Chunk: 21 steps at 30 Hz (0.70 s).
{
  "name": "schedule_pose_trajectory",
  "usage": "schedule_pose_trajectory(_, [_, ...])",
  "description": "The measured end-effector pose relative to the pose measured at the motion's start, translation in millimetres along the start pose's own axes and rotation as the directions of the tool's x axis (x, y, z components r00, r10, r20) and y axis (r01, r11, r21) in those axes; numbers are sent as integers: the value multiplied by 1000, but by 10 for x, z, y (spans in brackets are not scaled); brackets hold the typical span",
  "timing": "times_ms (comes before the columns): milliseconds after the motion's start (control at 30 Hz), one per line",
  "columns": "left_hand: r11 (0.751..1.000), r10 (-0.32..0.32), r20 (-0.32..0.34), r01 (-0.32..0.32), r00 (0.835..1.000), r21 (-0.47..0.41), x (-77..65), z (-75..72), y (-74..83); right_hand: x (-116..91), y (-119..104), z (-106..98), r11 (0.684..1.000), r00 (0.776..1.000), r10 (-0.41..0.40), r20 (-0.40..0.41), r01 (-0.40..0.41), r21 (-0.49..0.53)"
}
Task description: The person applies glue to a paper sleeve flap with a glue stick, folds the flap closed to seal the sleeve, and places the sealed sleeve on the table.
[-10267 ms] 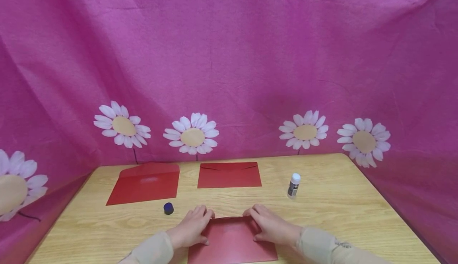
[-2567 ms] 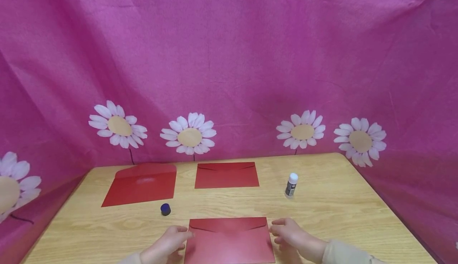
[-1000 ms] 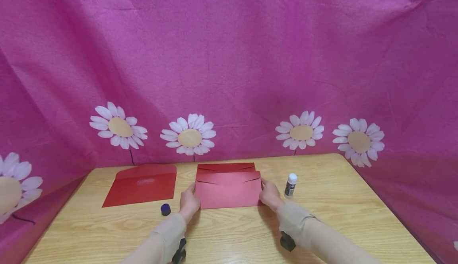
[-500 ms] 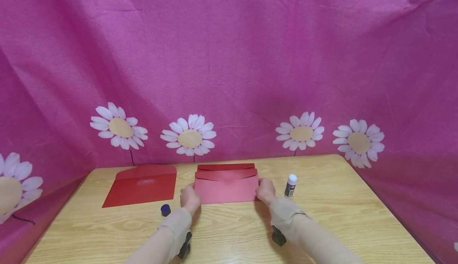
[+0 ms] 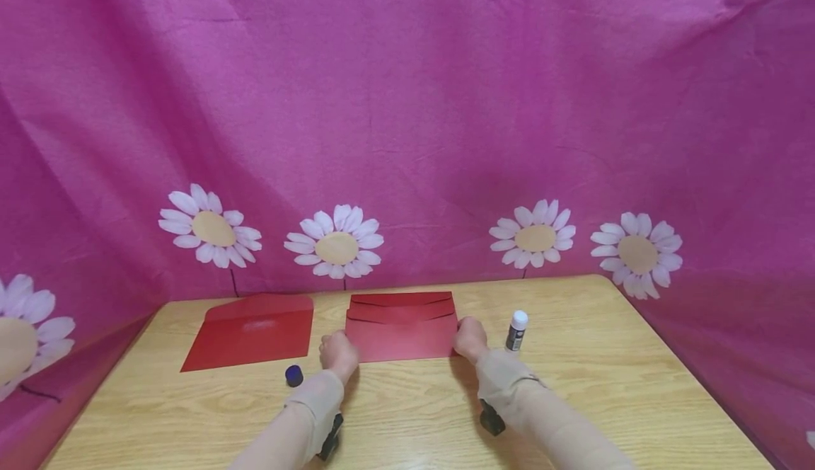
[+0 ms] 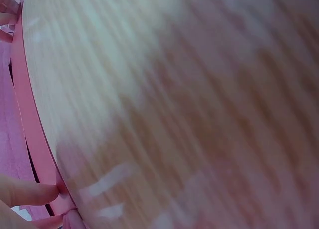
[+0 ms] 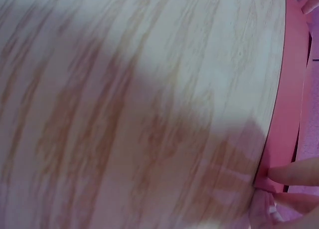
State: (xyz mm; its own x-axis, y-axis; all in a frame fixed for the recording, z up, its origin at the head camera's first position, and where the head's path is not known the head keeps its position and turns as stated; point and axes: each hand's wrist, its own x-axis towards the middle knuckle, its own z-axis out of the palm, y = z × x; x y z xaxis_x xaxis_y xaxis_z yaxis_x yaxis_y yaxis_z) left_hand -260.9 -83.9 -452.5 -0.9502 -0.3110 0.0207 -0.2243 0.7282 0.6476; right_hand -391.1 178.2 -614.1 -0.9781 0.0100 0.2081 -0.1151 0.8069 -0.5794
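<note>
A red envelope (image 5: 401, 340) with its flap folded down lies over the lower part of a second closed red envelope (image 5: 402, 300), whose top edge shows behind it. My left hand (image 5: 339, 354) pinches its left end; in the left wrist view a thumb (image 6: 31, 191) presses on the envelope (image 6: 36, 126) near its corner. At the opposite end my right hand (image 5: 471, 340) pinches the envelope, with a thumb (image 7: 296, 172) on its face (image 7: 286, 104) in the right wrist view. Some fingers are hidden behind or under the paper.
To the left lies a red envelope (image 5: 255, 333) with its flap open and a pale shiny patch. A dark blue cap (image 5: 293, 375) sits left of my left hand. A white-capped glue stick (image 5: 516, 330) stands to the right. A pink curtain (image 5: 407, 137) hangs behind the table (image 5: 407, 413).
Earlier both hands were at the near envelope's open top edge; its flap then lay folded down. Both hands have since carried it forward and lowered it over the back envelope.
</note>
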Motion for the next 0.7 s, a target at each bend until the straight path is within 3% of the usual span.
schedule_pose_trajectory(200, [999, 31, 3, -31, 1000, 30, -11, 4, -9, -17, -61, -24, 998, 1000, 20, -16, -21, -63])
schedule_pose_trajectory(300, [998, 44, 0, -44, 999, 47, -13, 3, -12, -38, -115, -96, 998, 998, 37, 43, -35, -50])
schedule_pose_trajectory(467, [999, 27, 45, -28, 999, 26, -3, -25, 9, -14, -92, -75, 997, 999, -30, 28, 31, -64])
schedule_pose_trajectory(500, [1000, 22, 62, -23, 998, 18, 1, -37, 18, -16, -87, -72, 995, 997, -81, -5, 80, -66])
schedule_pose_trajectory(567, [1000, 17, 94, -17, 995, 1, 1, -68, 37, -116, -329, -291, 998, 998, -44, 44, 46, -53])
schedule_pose_trajectory(700, [998, 56, 149, -56, 987, -4, -15, -156, 87, -558, -1123, -1032, 998, 990, -29, 140, 36, -52])
